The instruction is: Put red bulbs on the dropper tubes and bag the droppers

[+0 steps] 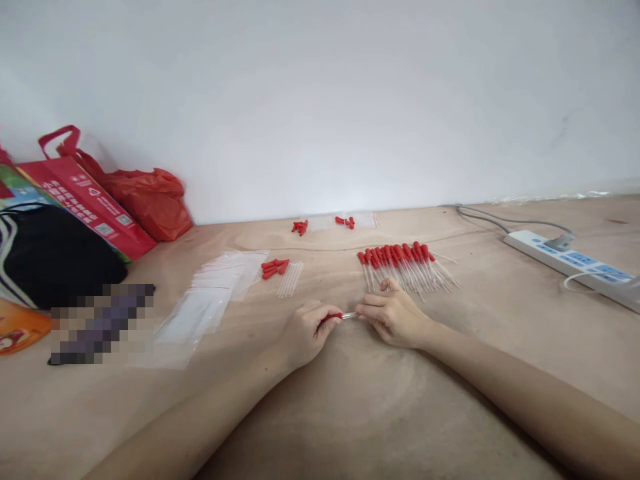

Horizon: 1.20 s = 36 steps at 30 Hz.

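Note:
My left hand (309, 331) pinches a red rubber dropper bulb (332, 317), most of it hidden by the fingers. A clear glass dropper tube (349, 315) runs from the bulb's mouth into the closed fingers of my right hand (395, 315). Whether the tube sits inside the bulb I cannot tell. Just beyond my right hand lies a row of droppers with red bulbs (395, 254), their clear tubes pointing towards me. Past my left hand are several loose red bulbs (274, 268) beside several bare glass tubes (291, 279).
Clear zip bags (205, 293) lie fanned out at the left. Nearer the wall are more red bulbs (301, 228) and a clear bag (369, 219). A power strip (570, 261) with cables lies right. Red bags (150, 200) and a black bag (60, 257) stand left.

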### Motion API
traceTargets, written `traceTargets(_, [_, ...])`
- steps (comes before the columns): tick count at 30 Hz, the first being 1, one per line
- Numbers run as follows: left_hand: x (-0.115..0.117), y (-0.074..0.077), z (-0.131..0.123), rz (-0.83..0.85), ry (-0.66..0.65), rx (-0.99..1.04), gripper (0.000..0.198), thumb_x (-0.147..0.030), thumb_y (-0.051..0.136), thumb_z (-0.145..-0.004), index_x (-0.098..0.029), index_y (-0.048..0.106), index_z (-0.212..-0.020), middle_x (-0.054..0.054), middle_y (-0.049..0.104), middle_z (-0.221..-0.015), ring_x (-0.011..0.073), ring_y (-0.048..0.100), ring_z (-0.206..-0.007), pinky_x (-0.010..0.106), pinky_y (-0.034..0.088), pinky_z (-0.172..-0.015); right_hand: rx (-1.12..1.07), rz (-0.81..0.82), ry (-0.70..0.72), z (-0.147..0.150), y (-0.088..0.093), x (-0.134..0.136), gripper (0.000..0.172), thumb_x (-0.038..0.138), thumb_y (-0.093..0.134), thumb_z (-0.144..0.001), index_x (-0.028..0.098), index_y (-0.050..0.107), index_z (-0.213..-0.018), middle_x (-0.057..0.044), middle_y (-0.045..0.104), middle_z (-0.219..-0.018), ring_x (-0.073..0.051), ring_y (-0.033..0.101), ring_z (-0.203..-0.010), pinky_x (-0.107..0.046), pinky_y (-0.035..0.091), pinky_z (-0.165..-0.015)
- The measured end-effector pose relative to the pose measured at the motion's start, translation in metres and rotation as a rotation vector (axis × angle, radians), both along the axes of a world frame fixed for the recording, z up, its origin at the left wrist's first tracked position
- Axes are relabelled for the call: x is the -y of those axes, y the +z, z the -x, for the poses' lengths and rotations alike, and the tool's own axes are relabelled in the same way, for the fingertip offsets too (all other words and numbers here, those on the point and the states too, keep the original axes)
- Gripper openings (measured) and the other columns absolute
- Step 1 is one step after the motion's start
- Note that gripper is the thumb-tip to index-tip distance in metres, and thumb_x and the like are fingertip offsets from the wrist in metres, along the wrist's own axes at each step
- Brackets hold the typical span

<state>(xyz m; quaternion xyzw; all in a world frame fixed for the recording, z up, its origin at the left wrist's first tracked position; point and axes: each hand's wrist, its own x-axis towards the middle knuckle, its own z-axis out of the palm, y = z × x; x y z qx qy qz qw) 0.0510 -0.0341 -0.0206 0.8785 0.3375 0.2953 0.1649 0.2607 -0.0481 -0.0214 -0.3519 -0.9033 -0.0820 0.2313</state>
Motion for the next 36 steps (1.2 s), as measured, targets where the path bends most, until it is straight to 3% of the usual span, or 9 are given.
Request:
traceTargets(6, [0.000,-0.004,-0.001,-0.124,-0.086,0.015,0.017,-0.024,0.044,-0.085,-0.016,0.058,-0.080,0.003,0.063,-0.071,0.0143,0.055,-0.068,0.027,0.042,-0.069,0.028,0.008,0.003,0.002,-0.001,0.001,0.028,0.019,0.034,-0.085,0.016,0.061,-0.078,-0.002,0.057,-0.067,-0.010,0.036,-0.053,-0.031,0.019,-0.066])
traceTargets(18, [0.001,-0.005,-0.002,-0.155,-0.140,-0.033,0.019,-0.024,0.039,-0.086,-0.016,0.055,-0.080,0.006,0.061,-0.075,0.0158,0.054,-0.072,0.028,0.043,-0.070,-0.011,0.163,0.034,0.011,-0.001,0.001,0.026,0.021,0.035,-0.087,0.017,0.057,-0.074,0.000,0.059,-0.068,-0.010,0.043,-0.058,-0.029,0.020,-0.065])
traceTargets(26, [-0.018,-0.003,0.003,-0.231,-0.117,-0.021,0.012,-0.026,0.047,-0.084,-0.018,0.057,-0.083,0.003,0.064,-0.076,0.0152,0.056,-0.072,0.031,0.040,-0.080,0.042,0.121,-0.085,0.010,0.009,0.001,0.019,0.023,0.043,-0.083,0.019,0.062,-0.082,-0.004,0.060,-0.072,-0.016,0.050,-0.070,-0.030,0.023,-0.064])
traceTargets(28, [-0.024,0.000,0.008,-0.259,-0.035,-0.056,0.020,-0.033,0.053,-0.080,-0.018,0.056,-0.093,0.005,0.064,-0.087,0.0187,0.056,-0.083,0.033,0.038,-0.082,-0.016,0.169,-0.108,0.007,0.010,-0.002,0.019,0.020,0.043,-0.082,0.019,0.061,-0.089,-0.005,0.061,-0.076,-0.016,0.052,-0.071,-0.028,0.028,-0.063])
traceTargets(31, [-0.038,0.004,0.022,-0.341,0.228,-0.088,0.035,-0.040,0.056,-0.076,-0.019,0.053,-0.104,0.008,0.060,-0.101,0.0244,0.051,-0.097,0.039,0.034,-0.086,-0.242,0.286,-0.219,0.003,0.010,-0.014,0.026,0.016,0.044,-0.080,0.016,0.054,-0.105,-0.004,0.062,-0.076,-0.014,0.055,-0.065,-0.024,0.035,-0.061])
traceTargets(33, [-0.048,0.004,0.033,-0.379,0.410,-0.073,0.029,-0.036,0.054,-0.077,-0.018,0.055,-0.099,0.008,0.060,-0.098,0.0250,0.051,-0.096,0.039,0.033,-0.085,-0.351,0.338,-0.340,0.006,0.011,-0.027,0.031,0.014,0.047,-0.077,0.013,0.049,-0.108,-0.003,0.062,-0.070,-0.014,0.055,-0.061,-0.023,0.037,-0.059])
traceTargets(36, [-0.061,0.003,0.048,-0.374,0.617,-0.077,0.019,-0.031,0.054,-0.076,-0.018,0.057,-0.090,0.007,0.061,-0.092,0.0249,0.051,-0.092,0.038,0.033,-0.083,-0.324,0.364,-0.558,0.017,0.017,-0.047,0.026,0.016,0.048,-0.075,0.013,0.049,-0.101,-0.006,0.063,-0.072,-0.017,0.058,-0.067,-0.024,0.038,-0.058])
